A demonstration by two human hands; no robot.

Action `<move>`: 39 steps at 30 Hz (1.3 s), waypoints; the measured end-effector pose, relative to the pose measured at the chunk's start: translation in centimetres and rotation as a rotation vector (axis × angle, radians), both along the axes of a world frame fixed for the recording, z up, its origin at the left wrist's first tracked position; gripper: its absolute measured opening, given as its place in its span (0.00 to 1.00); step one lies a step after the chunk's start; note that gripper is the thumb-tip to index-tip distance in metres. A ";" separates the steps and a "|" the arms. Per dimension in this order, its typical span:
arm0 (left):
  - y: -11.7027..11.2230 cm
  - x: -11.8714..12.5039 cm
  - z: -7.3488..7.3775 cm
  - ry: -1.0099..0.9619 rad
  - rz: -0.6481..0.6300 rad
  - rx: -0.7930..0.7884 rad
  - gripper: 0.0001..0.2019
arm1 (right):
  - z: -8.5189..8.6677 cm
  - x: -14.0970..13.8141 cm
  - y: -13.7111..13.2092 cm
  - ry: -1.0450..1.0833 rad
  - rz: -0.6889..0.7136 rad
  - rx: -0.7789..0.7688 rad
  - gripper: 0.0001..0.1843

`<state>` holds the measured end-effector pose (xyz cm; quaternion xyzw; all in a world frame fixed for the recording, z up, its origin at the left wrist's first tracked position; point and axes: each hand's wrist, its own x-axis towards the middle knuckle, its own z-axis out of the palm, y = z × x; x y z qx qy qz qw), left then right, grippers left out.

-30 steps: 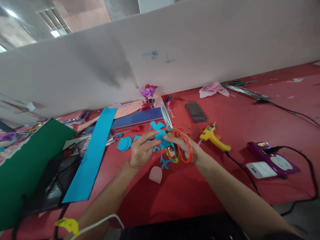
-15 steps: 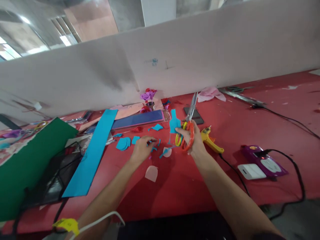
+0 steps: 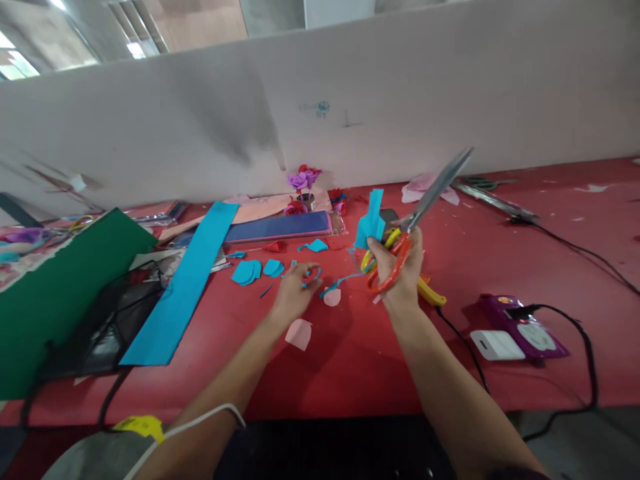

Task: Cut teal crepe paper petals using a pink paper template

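Observation:
My right hand (image 3: 404, 270) is closed around the scissors (image 3: 435, 193), which have orange and yellow handles and blades pointing up and right. Its thumb also pins a cut piece of blue paper (image 3: 371, 227) with a narrow upright strip. Low over the table is my left hand (image 3: 295, 293), thumb and forefinger apart, with nothing clearly held. Small blue scraps (image 3: 313, 275) show at its fingertips. To its left lie a stack of rounded blue pieces (image 3: 246, 272) and another small blue stack (image 3: 273, 268). Pale pink petal-shaped pieces (image 3: 299, 335) rest nearby on the red table (image 3: 340, 373).
A long blue paper strip (image 3: 185, 287) and a green sheet (image 3: 65, 293) lie left. Paper flowers (image 3: 304, 180) stand at the back. A yellow glue gun (image 3: 431, 291) sits partly behind my right hand, near a purple power strip (image 3: 525, 327) with cables.
My right hand has lifted slightly and moved right with the scissors and blue paper, the blades tilting further right. My left hand's fingers have spread, and a small blue stack beside it shows more fully.

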<state>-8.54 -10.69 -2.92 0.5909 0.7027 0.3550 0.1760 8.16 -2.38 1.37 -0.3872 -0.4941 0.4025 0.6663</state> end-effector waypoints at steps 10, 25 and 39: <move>-6.1 -6.6 6.6 -0.441 0.198 0.092 0.08 | -2.3 -2.8 -2.5 0.021 0.546 -0.425 0.23; 2.2 0.4 -0.8 0.078 -0.143 -0.060 0.09 | 0.7 0.0 -0.9 -0.011 0.637 -0.335 0.22; -0.1 -3.7 2.5 -0.578 -0.055 0.134 0.06 | -1.9 -3.1 -2.9 -0.054 0.560 -0.359 0.20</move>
